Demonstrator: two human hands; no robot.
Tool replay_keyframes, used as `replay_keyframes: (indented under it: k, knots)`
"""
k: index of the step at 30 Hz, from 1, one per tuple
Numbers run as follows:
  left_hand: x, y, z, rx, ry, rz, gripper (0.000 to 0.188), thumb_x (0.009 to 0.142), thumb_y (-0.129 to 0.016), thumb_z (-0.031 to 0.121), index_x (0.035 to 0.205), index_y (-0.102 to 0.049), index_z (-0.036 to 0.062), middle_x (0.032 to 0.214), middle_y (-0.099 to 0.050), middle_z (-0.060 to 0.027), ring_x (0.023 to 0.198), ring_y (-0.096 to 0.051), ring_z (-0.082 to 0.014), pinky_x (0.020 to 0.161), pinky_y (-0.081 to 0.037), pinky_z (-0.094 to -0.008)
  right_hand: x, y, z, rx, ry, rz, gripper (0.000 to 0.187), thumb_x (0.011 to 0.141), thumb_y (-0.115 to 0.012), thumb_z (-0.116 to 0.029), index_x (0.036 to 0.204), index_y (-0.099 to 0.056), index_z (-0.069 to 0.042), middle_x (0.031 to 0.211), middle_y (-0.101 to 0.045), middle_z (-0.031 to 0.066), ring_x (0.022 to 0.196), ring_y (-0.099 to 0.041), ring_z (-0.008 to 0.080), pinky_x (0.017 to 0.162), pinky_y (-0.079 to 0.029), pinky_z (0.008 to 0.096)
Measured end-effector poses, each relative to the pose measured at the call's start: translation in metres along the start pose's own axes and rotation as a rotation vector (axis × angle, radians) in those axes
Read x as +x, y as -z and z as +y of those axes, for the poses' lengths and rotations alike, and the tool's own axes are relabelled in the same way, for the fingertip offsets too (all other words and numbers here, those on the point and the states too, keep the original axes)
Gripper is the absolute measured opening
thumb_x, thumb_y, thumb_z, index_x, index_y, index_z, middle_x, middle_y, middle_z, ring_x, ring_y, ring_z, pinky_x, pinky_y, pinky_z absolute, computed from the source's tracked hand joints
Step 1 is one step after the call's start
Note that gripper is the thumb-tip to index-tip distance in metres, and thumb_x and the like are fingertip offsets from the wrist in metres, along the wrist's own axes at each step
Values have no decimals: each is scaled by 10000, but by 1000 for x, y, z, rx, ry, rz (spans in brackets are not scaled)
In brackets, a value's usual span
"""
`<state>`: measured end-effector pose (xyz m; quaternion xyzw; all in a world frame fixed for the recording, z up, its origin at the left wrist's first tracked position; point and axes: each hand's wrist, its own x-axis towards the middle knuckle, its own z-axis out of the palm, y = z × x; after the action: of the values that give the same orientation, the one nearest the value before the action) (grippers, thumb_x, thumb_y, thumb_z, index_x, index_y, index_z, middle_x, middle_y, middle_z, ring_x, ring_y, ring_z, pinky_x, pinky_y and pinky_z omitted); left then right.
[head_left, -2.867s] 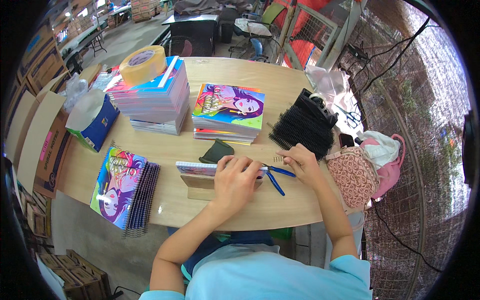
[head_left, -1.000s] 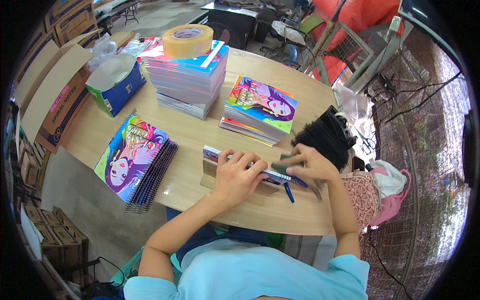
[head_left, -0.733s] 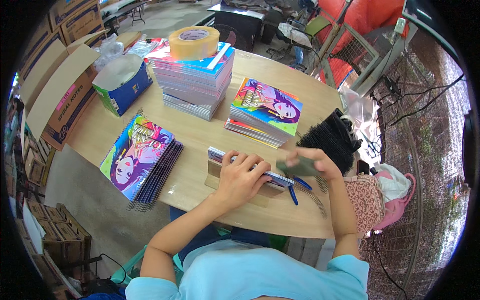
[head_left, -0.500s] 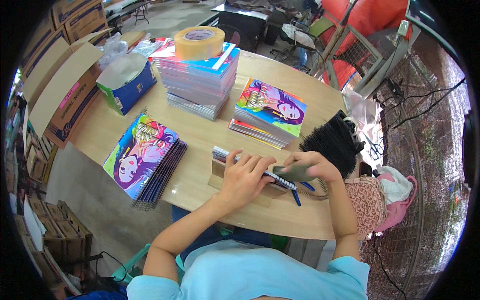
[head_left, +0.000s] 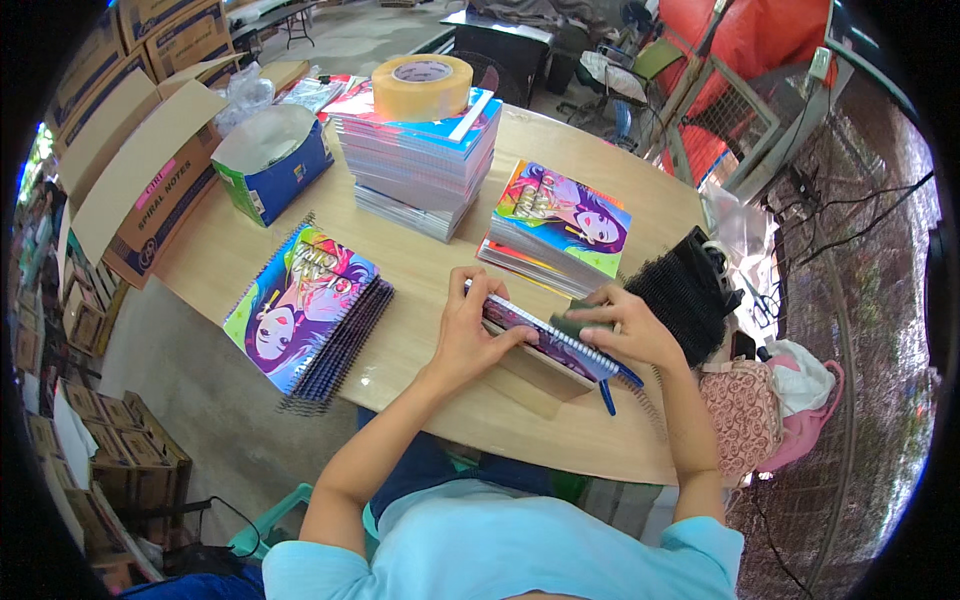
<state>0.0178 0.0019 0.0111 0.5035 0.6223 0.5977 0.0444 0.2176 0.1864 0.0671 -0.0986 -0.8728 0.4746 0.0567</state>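
One notebook [head_left: 555, 345] stands on its long edge at the centre of the clock, hole-lined side up, running from 10 to 4 o'clock just beside a pale brown board [head_left: 550, 372]. The left hand [head_left: 468, 335], at 9 o'clock, is closed around its near end, thumb flat on the face and fingers over the far side. The right hand [head_left: 630, 330], at 2, has its fingers loosely curled over a dark green piece [head_left: 573, 320] along the top edge; whether they pinch it cannot be told. The step in hand looks like working on the spiral edge; the next move seems to call for a steady left grip and light right fingers.

A thin, springy coil [head_left: 652, 408] trails at 4 o'clock, blurred, near a blue-handled tool [head_left: 608, 397]. The green piece looks limp and matte. Black coils [head_left: 675, 310] form a bristly heap at 2. Glossy, squared covers [head_left: 565, 215] lie stacked at 12; a taller stack [head_left: 415, 170] at 11 bears a smooth amber tape roll [head_left: 425, 98]. Coil-edged notebooks [head_left: 300, 310] fan out at 9 on the smooth wood-grain table [head_left: 440, 400].
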Motion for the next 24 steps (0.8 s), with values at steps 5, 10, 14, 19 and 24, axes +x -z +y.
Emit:
replay_keyframes:
  k: [5, 10, 14, 19, 24]
  knots:
    - [2, 2, 2, -33, 40, -23, 595, 578, -912, 225, 997, -531, 46, 1003, -454, -108, 910, -483, -247, 743, -435, -332, 16, -5, -11, 69, 36, -54, 578, 813, -674, -470, 1130, -679, 13, 1055, -639, 147, 986, -603, 224, 841, -472, 338]
    - [1, 4, 1, -37, 30, -36, 606, 593, -902, 237, 1025, -526, 40, 990, -475, -109, 915, -491, -255, 770, -425, -339, 23, -4, 2, 404, 28, -38, 446, 847, -675, -343, 1088, -682, 33, 1045, -634, 123, 967, -593, 219, 853, -464, 336]
    - [4, 6, 2, -22, -4, -29, 630, 611, -892, 238, 1082, -523, 41, 995, -475, -112, 907, -499, -263, 760, -438, -352, 39, -4, 7, 199, 89, 22, 438, 861, -644, -317, 1093, -662, 54, 1082, -635, 107, 1004, -585, 208, 858, -460, 332]
    - [-3, 6, 7, 54, -58, -18, 681, 657, -870, 233, 1192, -499, 35, 1012, -481, -132, 895, -521, -288, 754, -459, -373, 53, -12, -17, -337, 64, -20, 431, 846, -677, -371, 1100, -706, -23, 1006, -626, 121, 974, -592, 232, 837, -454, 331]
    - [-20, 8, 12, -126, 95, 2, 593, 723, -809, 107, 1216, -489, 33, 1008, -470, -89, 923, -489, -193, 791, -433, -316, 50, -16, -17, 11, 177, -90, 423, 852, -668, -354, 1106, -704, -18, 1053, -635, 108, 989, -585, 204, 869, -444, 326]
